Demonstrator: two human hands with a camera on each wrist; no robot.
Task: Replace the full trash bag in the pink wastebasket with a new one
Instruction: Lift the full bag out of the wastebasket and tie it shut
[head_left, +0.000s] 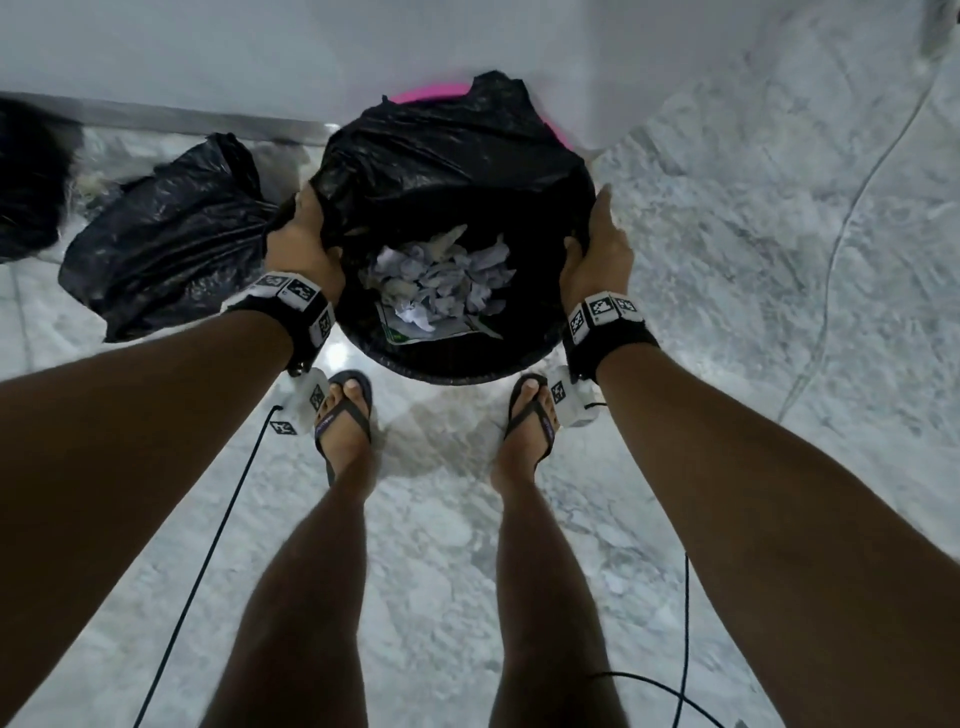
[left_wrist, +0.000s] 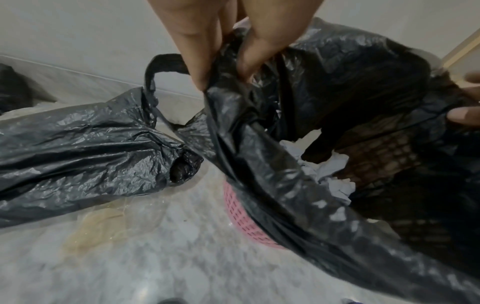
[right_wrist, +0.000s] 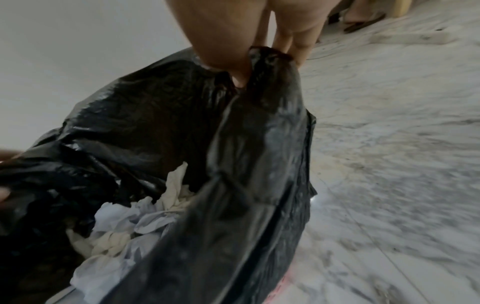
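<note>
A black trash bag (head_left: 447, 156) lines the pink wastebasket (head_left: 441, 96), whose pink lattice wall (left_wrist: 244, 218) shows under the plastic. Crumpled white paper (head_left: 441, 275) fills the bag. My left hand (head_left: 306, 234) pinches the bag's left rim between thumb and fingers (left_wrist: 226, 67). At the right rim my right hand (head_left: 597, 244) pinches a gathered fold of the black trash bag (right_wrist: 270, 67). Both sides of the bag's edge are drawn up off the basket rim. A second black bag (head_left: 166, 234) lies on the floor to the left, also seen in the left wrist view as a loose crumpled bag (left_wrist: 85, 148).
The basket stands against a white wall (head_left: 260, 52) on a marble floor (head_left: 753, 260). My sandalled feet (head_left: 348, 415) stand just before it. Black cables (head_left: 208, 561) trail over the floor on both sides. A dark furry object (head_left: 31, 176) sits at the far left.
</note>
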